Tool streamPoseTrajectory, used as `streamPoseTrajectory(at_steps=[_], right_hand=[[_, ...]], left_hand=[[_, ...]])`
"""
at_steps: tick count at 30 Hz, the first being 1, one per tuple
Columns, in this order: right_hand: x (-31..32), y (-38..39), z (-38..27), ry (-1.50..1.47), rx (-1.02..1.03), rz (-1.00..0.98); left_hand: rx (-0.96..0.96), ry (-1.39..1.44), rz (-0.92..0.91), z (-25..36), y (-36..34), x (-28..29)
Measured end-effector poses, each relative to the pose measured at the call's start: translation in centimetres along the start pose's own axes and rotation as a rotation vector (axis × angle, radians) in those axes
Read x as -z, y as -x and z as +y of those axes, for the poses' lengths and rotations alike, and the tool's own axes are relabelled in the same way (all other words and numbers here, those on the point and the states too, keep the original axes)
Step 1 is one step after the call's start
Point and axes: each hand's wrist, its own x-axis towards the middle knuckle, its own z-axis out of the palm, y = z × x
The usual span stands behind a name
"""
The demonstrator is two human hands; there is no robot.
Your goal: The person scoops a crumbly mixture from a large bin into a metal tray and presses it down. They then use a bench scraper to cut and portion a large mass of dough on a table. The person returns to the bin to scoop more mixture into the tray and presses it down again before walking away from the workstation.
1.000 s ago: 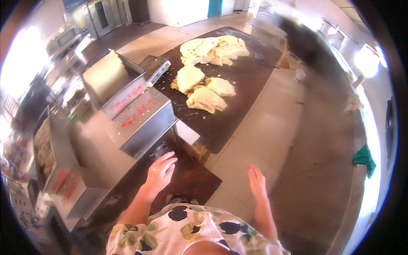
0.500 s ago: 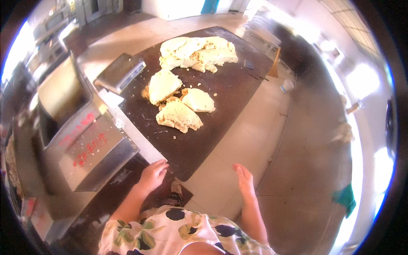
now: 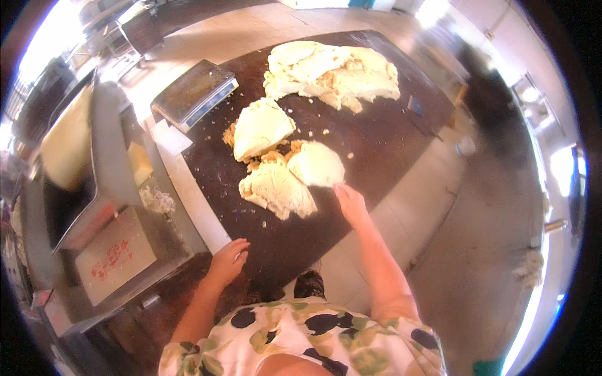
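Observation:
Three lumps of pale yellow dough sit close together on a dark tabletop [image 3: 263, 250]: a left lump [image 3: 263, 130], a front lump [image 3: 278, 188] and a right lump [image 3: 317, 164]. My right hand [image 3: 352, 205] reaches over the table, fingers stretched out, its tips at the near edge of the right lump; whether they press into it is unclear. Down by the table's near left corner is my left hand [image 3: 228, 262], beside the end of a pale strip [image 3: 197, 203]. Its fingers are loosely bent and apart, holding nothing I can see.
A large dough mass [image 3: 332, 72] lies at the table's far side. A flat scale [image 3: 195, 94] stands at the far left. Along the left is a metal machine [image 3: 119, 254] with a yellow block [image 3: 140, 163] on it. A blue scraper-like piece [image 3: 415, 105] rests far right.
My right hand has moved forward and left, from beside the table to the right dough lump. My left hand stays by the table corner. The view has shifted, bringing the dough rightward.

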Motion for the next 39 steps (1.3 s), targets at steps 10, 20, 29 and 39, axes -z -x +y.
streamPoseTrajectory(at_steps=[10, 20, 29, 39], right_hand=[[-11.3, -28.8, 8.8, 0.469, 0.368, -0.545], [-10.6, -28.7, 5.0, 0.576, 0.347, -0.953], [-0.4, -20.1, 10.7, 0.182, 0.797, -0.461], [8.3, -17.5, 17.8, -0.516, 0.444, -0.284]], left_hand=[[0.561, 0.486, 0.468, -1.9, -2.1, -13.9], [0.586, 0.602, 0.442, 6.2, -10.3, -22.9], [0.25, 0.345, 0.802, 7.5, -22.6, -22.1], [-0.041, 0.422, 0.507, 14.0, -30.3, -29.0]])
